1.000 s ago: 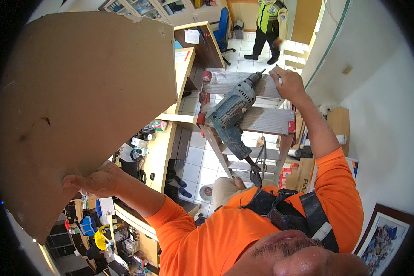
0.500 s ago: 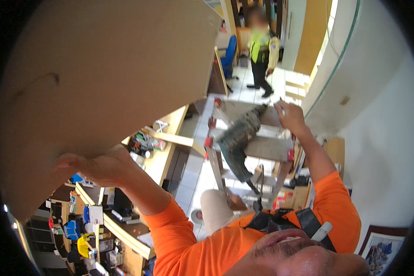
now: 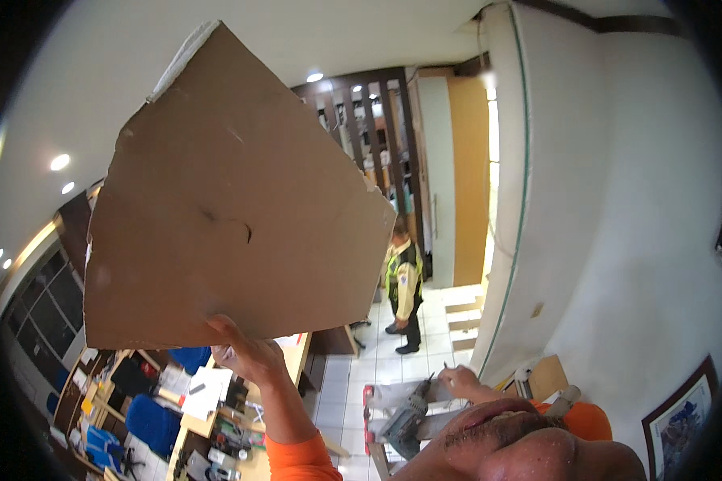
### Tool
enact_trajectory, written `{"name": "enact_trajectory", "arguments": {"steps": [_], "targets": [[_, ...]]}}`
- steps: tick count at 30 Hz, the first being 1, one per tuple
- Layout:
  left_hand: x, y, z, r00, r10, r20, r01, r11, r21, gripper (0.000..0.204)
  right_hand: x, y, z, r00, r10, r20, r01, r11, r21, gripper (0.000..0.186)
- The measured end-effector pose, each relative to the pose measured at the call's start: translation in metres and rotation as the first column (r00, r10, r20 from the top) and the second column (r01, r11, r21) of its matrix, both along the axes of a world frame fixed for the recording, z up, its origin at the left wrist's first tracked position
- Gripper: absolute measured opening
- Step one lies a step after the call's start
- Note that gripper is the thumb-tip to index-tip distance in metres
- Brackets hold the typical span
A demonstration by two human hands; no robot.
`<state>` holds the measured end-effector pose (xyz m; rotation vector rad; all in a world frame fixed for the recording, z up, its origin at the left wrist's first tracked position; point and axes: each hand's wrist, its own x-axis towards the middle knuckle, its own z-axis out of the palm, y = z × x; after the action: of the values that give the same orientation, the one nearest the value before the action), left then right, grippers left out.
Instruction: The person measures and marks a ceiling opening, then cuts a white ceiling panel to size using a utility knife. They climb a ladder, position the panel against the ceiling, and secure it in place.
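Note:
My left hand [image 3: 249, 353] grips the lower edge of a large brown board [image 3: 241, 184] with ragged, whitish edges, held up high and filling much of the upper left view. My right hand [image 3: 465, 381] is low at the right, fingers closed on something small that I cannot make out, beside the top of an aluminium stepladder [image 3: 368, 421] with red corner caps. A grey-teal drill [image 3: 403, 425] lies on the ladder top, its bit pointing up toward my right hand. My own chin and orange shirt hide part of the lower right.
A person in a yellow vest [image 3: 405, 289] stands beyond the ladder near a slatted partition [image 3: 385, 104]. Cluttered desks [image 3: 204, 401] and blue chairs [image 3: 152, 425] sit lower left. A white wall [image 3: 634, 224] with a framed picture [image 3: 674, 413] is at right, under a ceiling with recessed lights [image 3: 60, 162].
The view has tilted upward, showing more ceiling and putting the ladder and drill lower. The board, in my left hand, now shows whole, higher against the room. The person beyond has shifted slightly.

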<state>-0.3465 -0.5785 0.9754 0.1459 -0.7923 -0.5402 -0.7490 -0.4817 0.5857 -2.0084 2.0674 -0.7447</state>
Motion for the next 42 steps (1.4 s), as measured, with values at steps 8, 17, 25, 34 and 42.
{"name": "enact_trajectory", "arguments": {"steps": [8, 17, 25, 34, 42], "targets": [[-0.063, -0.021, 0.088, 0.984, -0.180, 0.016, 0.181, 0.976, -0.125, 0.059, 0.017, -0.002, 0.015, 0.999, -0.046, -0.022, 0.047, 0.997, 0.054, 0.022], [-0.140, -0.003, 0.151, 0.900, -0.436, 0.005, 0.436, 0.898, -0.064, 0.067, 0.015, -0.004, 0.002, 0.998, -0.047, 0.050, 0.052, 0.993, -0.104, 0.022], [-0.155, -0.005, 0.153, 0.856, -0.516, -0.009, 0.516, 0.856, 0.008, 0.078, 0.026, -0.004, 0.013, 0.999, -0.003, 0.045, 0.006, 0.996, -0.084, 0.020], [-0.178, -0.002, 0.194, 0.785, -0.619, -0.001, 0.618, 0.785, 0.043, 0.083, 0.019, -0.006, 0.002, 0.999, -0.031, 0.021, 0.032, 0.999, -0.013, 0.023], [-0.220, 0.025, 0.222, 0.749, -0.662, 0.038, 0.663, 0.749, -0.020, 0.081, -0.006, -0.012, -0.009, 0.996, 0.088, 0.017, -0.089, 0.988, 0.125, 0.027]]}}
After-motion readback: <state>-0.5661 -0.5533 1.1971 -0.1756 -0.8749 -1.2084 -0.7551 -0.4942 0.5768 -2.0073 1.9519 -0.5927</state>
